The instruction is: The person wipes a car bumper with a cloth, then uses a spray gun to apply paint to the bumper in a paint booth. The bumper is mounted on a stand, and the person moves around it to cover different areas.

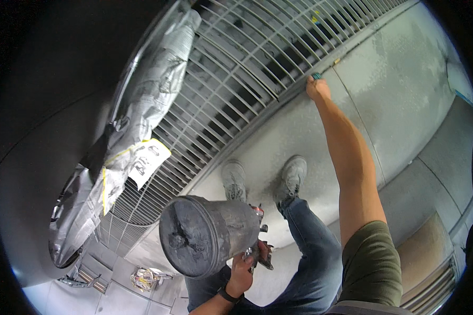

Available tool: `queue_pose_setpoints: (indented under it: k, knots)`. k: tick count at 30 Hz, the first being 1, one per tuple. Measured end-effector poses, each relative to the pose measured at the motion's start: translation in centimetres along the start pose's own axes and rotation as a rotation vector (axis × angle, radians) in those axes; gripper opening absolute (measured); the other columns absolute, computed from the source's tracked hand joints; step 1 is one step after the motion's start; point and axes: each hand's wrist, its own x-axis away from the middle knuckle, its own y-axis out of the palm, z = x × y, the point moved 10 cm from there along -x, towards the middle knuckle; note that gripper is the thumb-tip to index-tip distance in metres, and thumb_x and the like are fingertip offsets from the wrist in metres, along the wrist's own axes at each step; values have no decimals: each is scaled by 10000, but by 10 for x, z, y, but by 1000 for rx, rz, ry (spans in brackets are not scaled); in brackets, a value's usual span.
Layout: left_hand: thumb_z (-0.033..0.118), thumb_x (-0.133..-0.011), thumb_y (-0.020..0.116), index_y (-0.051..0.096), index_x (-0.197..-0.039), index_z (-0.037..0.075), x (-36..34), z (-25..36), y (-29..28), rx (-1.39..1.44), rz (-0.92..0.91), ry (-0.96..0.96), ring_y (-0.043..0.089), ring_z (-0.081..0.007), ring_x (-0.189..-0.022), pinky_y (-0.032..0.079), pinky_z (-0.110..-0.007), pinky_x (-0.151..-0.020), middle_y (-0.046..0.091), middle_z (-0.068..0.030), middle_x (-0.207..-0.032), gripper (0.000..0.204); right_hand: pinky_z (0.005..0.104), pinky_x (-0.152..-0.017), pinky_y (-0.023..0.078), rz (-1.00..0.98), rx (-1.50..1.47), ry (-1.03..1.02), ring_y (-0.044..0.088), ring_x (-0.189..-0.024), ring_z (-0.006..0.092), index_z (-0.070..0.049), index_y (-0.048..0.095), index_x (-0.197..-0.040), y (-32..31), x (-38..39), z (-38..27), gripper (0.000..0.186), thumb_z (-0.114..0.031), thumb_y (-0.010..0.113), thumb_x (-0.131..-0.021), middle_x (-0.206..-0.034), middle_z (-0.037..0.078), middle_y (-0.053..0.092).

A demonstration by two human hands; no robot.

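Observation:
My left hand (240, 274), with a dark band at the wrist, is wrapped round the handle of a spray gun (266, 256). The gun's big dark cup (236, 231) tilts to the left, its round lid (186, 236) smeared with dark paint. My right arm stretches far forward and down to the right. At its end my right hand (318, 90) is closed beside the edge of the floor grate, on a small teal thing whose kind I cannot make out.
A metal floor grate (231, 79) runs diagonally past my shoes (291, 176). To the left stands a large dark curved panel (52, 131), edged with crinkled silver sheeting (160, 89) and a white label with a yellow border (151, 160). A bin of litter (143, 279) sits lower left.

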Motion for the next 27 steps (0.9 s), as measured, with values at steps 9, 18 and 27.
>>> queue_pose_setpoints:
  k: [9, 18, 27]
  knots:
    - [425, -908, 491, 552, -998, 7, 15, -9, -1, -20, 29, 29, 543, -225, -899, 427, -444, -989, 544, -73, -840, 432, 354, -614, 565, 87, -1000, 22, 673, -718, 201, -3, 550, -974, -88, 159, 1, 232, -154, 689, -867, -814, 144, 669]
    - [468, -935, 490, 563, -948, 16, 212, 74, -13, 389, 248, 285, 511, -200, -798, 446, -494, -1034, 528, -61, -811, 458, 368, -703, 537, -235, -843, -1109, 668, -757, 270, -33, 663, -1079, -325, 612, -184, 286, -183, 742, -849, -846, 107, 666]
    - [512, -910, 591, 511, -971, 52, 554, 218, -154, 381, 544, 1038, 469, -137, -693, 510, -351, -635, 427, 10, -731, 471, 450, -700, 555, -842, -544, -1805, 694, -867, 382, -65, 558, -1270, -357, 1014, -254, 489, -345, 702, -895, -1048, 190, 700]
